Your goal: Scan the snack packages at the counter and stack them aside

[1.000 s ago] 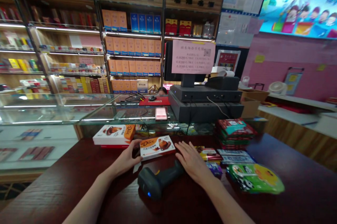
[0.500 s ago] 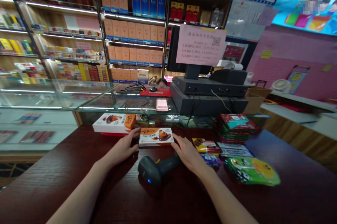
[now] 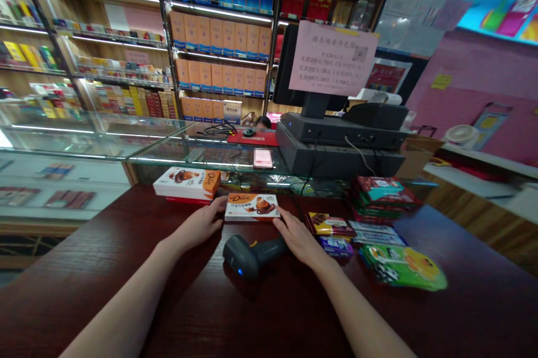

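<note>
While the right hand (image 3: 296, 237) is hiding the handle end of the scanner (image 3: 244, 257) at lower centre, both it and the left hand (image 3: 204, 221) are flanking the box (image 3: 252, 209), loosely outstretched, gripping nothing.

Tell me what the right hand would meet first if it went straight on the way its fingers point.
The right hand would most likely meet the right end of the lone Dove box first; it is so close that I cannot tell whether they touch.
</note>
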